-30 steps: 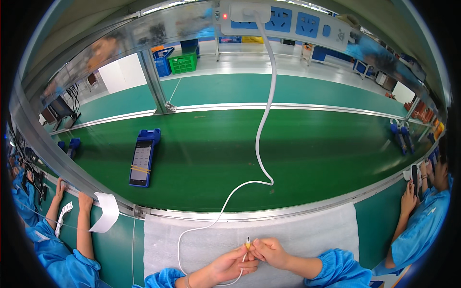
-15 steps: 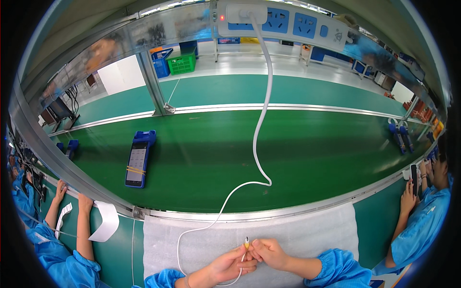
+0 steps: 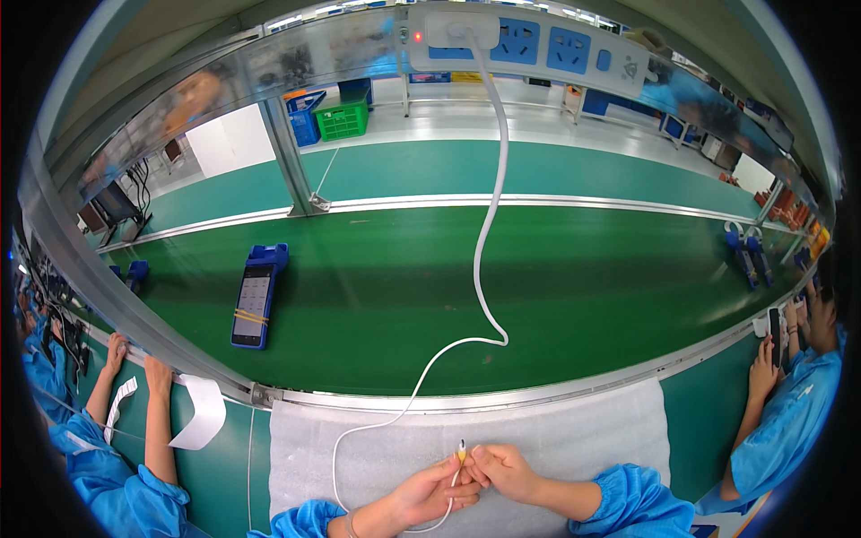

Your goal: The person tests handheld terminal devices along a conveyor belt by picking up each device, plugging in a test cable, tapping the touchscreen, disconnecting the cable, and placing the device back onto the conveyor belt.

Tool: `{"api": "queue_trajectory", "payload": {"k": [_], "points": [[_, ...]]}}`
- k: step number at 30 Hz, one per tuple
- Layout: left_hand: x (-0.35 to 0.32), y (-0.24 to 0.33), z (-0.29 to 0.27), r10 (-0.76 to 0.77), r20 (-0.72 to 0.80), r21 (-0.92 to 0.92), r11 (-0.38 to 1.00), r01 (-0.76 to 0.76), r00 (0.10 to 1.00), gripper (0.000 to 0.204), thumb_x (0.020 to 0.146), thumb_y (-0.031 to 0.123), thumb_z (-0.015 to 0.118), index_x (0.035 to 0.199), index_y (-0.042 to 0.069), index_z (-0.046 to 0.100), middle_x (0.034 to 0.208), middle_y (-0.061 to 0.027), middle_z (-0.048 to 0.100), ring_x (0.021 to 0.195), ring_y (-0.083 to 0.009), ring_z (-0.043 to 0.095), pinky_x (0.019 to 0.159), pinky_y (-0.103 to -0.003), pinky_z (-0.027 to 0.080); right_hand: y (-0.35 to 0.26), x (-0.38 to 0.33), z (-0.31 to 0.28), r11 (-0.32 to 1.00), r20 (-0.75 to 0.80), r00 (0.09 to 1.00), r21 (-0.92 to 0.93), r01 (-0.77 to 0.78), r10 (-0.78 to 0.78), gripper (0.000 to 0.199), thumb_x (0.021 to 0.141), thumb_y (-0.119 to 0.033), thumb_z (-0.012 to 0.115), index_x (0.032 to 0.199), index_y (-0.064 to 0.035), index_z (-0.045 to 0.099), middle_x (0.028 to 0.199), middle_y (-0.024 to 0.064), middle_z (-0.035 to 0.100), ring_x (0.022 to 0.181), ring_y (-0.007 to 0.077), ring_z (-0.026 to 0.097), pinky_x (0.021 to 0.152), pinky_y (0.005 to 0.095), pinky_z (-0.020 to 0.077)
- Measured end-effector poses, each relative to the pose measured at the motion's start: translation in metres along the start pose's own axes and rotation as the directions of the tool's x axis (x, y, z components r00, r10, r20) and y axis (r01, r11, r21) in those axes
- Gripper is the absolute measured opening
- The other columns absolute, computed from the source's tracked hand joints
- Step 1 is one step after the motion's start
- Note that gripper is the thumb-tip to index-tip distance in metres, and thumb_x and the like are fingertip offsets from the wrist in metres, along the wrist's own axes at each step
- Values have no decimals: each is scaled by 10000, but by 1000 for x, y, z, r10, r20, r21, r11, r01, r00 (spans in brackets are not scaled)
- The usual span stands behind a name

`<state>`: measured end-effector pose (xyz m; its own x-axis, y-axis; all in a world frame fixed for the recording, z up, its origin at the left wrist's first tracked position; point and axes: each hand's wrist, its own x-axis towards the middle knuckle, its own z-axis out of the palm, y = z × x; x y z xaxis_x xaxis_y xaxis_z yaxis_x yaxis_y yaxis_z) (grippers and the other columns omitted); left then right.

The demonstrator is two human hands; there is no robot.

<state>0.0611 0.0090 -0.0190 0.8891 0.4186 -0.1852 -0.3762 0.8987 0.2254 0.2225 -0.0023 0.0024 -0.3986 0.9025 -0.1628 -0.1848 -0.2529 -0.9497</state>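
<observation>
Head cam: left hand [image 3: 430,491] and right hand [image 3: 504,468] both pinch the white cable's [image 3: 489,269] plug tip [image 3: 461,448], standing upright, pointing away toward the conveyor.

- Foam mat [image 3: 574,430] lies on the bench nearest the person; both hands over its near edge, left hand [image 3: 430,491] just left of right hand [image 3: 502,471], touching at the cable plug [image 3: 461,446].
- Cable [image 3: 489,233] runs from the plug across the conveyor belt [image 3: 574,296], up to the power strip [image 3: 529,40] overhead.
- Handheld device [image 3: 256,294] on the belt, well left.
- Co-workers at both sides.
</observation>
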Motion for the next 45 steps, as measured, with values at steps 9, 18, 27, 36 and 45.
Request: {"api": "queue_trajectory", "payload": {"k": [9,18,27,36,45], "points": [[0,1,4,6,-20,25,1000,-6,1000,459,920,396,343,974,-30,507,796,-2,464,548,-48,313,573,-203,307,-4,0,5,1000,-51,998,1,-24,24,454,944,-330,339,634,-23,464,605,14,466,617,98,477,567,229,398],[-1,2,6,-6,-5,8,1000,6,1000,451,914,403,356,960,-21,502,810,-19,472,587,-75,319,593,-214,310,0,-1,5,999,-49,998,20,-30,30,472,942,-339,337,582,-46,422,602,24,465,634,114,488,578,237,399],[-1,2,10,-2,-57,28,1000,4,998,445,908,420,361,957,0,501,866,-46,496,649,-99,343,638,-224,331,0,-1,4,1000,-67,997,0,-28,28,441,944,-312,345,603,-46,435,576,0,433,576,80,410,554,226,374],[-1,2,6,-7,-39,8,1000,7,999,434,910,417,358,955,9,500,885,-57,509,665,-109,360,658,-234,342,-2,-1,7,1000,-84,996,10,-22,23,442,947,-301,337,597,-45,424,571,-3,419,578,82,406,557,227,374],[-1,3,7,-10,-60,11,1000,10,998,418,909,413,361,957,23,503,896,-63,515,679,-113,374,674,-240,348,-4,-1,6,999,-65,997,31,-32,34,443,947,-303,341,593,-47,414,582,2,422,614,88,429,582,233,392]]}}
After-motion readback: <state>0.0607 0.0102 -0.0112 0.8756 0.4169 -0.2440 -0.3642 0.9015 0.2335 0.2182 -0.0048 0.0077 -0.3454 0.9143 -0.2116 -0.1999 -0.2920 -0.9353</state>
